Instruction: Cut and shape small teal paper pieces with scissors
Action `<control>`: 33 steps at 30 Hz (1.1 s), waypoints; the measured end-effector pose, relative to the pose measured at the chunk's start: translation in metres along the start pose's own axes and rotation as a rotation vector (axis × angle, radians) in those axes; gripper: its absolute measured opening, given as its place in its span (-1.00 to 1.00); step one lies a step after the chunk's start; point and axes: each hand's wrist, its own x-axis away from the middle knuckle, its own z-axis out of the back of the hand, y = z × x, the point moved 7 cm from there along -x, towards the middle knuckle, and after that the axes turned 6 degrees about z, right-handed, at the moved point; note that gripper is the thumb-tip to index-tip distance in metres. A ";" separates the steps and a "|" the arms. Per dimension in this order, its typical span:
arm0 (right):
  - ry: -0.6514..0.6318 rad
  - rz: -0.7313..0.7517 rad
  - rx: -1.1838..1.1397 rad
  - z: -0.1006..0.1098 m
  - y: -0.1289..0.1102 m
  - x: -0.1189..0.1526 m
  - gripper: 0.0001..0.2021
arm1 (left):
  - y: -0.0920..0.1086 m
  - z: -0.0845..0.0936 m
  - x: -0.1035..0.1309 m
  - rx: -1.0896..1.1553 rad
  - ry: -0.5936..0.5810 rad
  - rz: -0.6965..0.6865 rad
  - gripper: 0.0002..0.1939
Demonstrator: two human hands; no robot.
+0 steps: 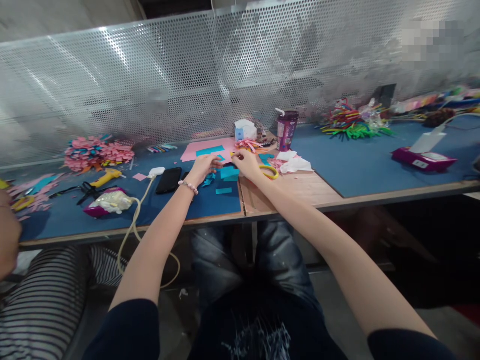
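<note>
My left hand, with a beaded bracelet at the wrist, is over the near edge of a pink paper sheet. Its fingers reach out loosely to the right, and I see nothing held in them. A blue paper strip lies on the sheet just beyond. My right hand is closed in a pinch beside it; what its fingertips hold is too small to make out. Blue paper pieces lie below and between the hands. Yellow-handled scissors rest by my right wrist.
A black phone and a cabled white plug lie left, near a yellow glue gun and pink paper bundles. A purple cup, tissues and a purple power strip stand right. Another person's striped trousers show at left.
</note>
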 end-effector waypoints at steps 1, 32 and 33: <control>0.039 -0.023 0.013 0.005 0.002 -0.001 -0.85 | 0.001 0.006 -0.001 -0.038 0.048 -0.025 -0.74; -0.173 0.085 0.039 -0.016 0.007 -0.001 -0.75 | 0.043 -0.019 0.026 -0.541 -0.046 -0.536 -0.94; -0.179 0.096 0.040 -0.016 0.005 0.000 -0.74 | 0.044 -0.019 0.026 -0.542 -0.041 -0.539 -0.94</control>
